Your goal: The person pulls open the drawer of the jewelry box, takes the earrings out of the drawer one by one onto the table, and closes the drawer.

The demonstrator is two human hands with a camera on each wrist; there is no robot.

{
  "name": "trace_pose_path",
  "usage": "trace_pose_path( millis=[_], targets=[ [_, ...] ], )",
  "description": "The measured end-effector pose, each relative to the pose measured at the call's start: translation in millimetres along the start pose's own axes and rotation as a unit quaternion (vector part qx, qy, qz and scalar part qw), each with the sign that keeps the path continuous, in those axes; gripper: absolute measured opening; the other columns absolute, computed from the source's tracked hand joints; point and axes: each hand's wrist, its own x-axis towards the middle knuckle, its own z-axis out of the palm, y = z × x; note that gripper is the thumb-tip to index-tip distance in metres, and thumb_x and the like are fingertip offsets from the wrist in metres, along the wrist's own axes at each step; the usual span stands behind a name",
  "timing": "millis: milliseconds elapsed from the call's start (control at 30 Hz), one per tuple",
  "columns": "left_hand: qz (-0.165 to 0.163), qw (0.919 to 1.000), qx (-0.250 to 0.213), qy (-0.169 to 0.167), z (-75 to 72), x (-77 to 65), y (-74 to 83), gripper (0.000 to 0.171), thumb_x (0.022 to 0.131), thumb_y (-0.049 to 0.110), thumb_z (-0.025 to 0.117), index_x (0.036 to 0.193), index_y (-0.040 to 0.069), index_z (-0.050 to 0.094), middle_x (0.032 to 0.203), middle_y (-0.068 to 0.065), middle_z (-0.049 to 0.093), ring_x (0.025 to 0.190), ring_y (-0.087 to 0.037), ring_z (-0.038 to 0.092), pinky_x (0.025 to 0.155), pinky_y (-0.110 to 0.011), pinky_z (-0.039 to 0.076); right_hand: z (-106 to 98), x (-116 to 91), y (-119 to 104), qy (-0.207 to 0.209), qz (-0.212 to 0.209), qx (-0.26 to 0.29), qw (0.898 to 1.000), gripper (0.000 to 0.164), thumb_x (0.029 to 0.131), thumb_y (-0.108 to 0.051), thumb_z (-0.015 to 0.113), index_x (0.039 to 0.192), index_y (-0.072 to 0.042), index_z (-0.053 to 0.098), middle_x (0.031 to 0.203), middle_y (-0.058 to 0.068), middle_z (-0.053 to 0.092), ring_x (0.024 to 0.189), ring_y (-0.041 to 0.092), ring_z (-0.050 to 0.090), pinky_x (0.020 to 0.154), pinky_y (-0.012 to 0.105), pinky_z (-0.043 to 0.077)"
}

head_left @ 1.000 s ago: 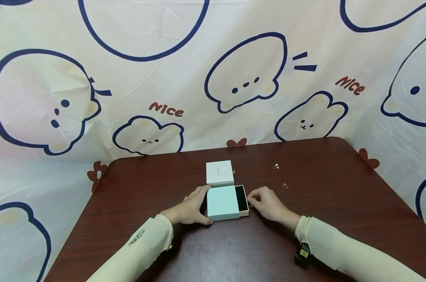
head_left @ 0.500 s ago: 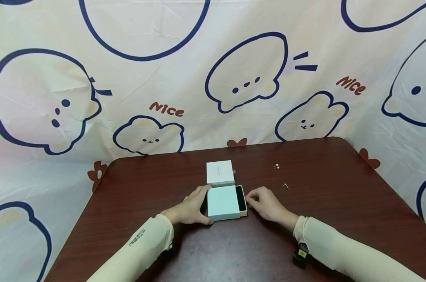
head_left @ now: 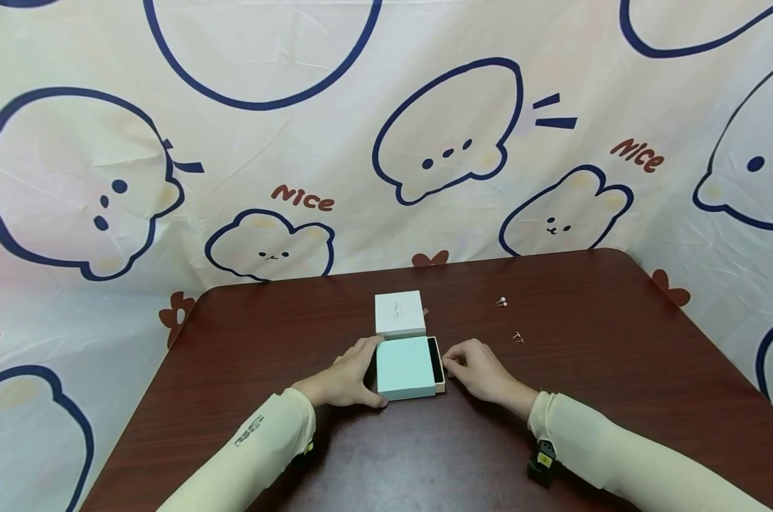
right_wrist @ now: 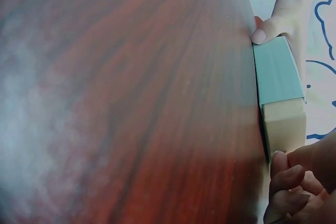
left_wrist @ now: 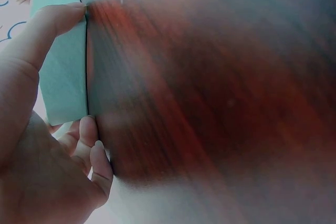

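Note:
A light-blue sliding gift box lies on the brown table, its cream drawer partly out on the right; a narrow strip of the dark inside shows. My left hand holds the sleeve's left side, thumb at the near corner and fingers at the far one. Thumb and index finger of my right hand come together at the drawer's outer end; whether a pull tab is between them is hidden. Beyond my right hand lie small gold-coloured pieces, perhaps earrings, and a pair of white-beaded studs.
A white box with small print lies directly behind the blue one; a small brownish tab sticks out on its right. The table ends at a patterned cloth at the back and sides.
The drawer has slid left into the blue sleeve, so its dark gap is narrower. My right hand has moved left with it; my left hand and the small pieces stay put.

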Motion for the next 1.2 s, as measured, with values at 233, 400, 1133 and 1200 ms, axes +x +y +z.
trace_pose_path(
  millis=[233, 400, 1133, 1200],
  targets=[
    [-0.004, 1.0, 0.002, -0.001, 0.0, 0.7, -0.1, 0.111, 0.077, 0.034, 0.088, 0.159, 0.007, 0.019, 0.157, -0.018, 0.032, 0.146, -0.037, 0.033, 0.111, -0.069, 0.027, 1.0, 0.2, -1.4, -0.001, -0.002, 0.001, 1.0, 0.018, 0.096, -0.004, 0.062, 0.089, -0.006, 0.079, 0.073, -0.001, 0.072, 0.068, 0.005, 0.061, 0.067, 0.024, 0.048],
    [-0.008, 1.0, 0.001, -0.006, -0.5, 0.0, 0.6, 0.111, 0.078, 0.034, 0.087, 0.16, 0.007, 0.017, 0.16, -0.018, 0.03, 0.149, -0.037, 0.031, 0.112, -0.068, 0.026, 2.0, 0.8, -1.4, 0.0, 0.002, 0.004, 1.0, 0.018, 0.097, -0.005, 0.062, 0.089, -0.006, 0.079, 0.072, -0.001, 0.072, 0.067, 0.004, 0.061, 0.067, 0.024, 0.048],
    [-0.007, 1.0, 0.001, -0.006, -0.7, 0.1, 0.8, 0.111, 0.077, 0.034, 0.087, 0.16, 0.007, 0.018, 0.158, -0.018, 0.031, 0.148, -0.037, 0.032, 0.112, -0.068, 0.027, 7.2, 5.4, -3.8, 0.0, -0.001, 0.007, 1.0, 0.019, 0.096, -0.005, 0.063, 0.087, -0.007, 0.079, 0.074, -0.001, 0.073, 0.067, 0.004, 0.06, 0.067, 0.023, 0.048],
    [-0.008, 0.9999, 0.001, -0.007, -0.6, 0.2, 0.9, 0.111, 0.077, 0.034, 0.087, 0.16, 0.008, 0.018, 0.158, -0.018, 0.031, 0.148, -0.038, 0.032, 0.112, -0.068, 0.027, 7.7, 5.6, -4.3, 0.0, -0.003, 0.01, 1.0, 0.019, 0.096, -0.004, 0.063, 0.087, -0.006, 0.079, 0.074, -0.001, 0.073, 0.067, 0.004, 0.06, 0.066, 0.023, 0.048]
  ],
)
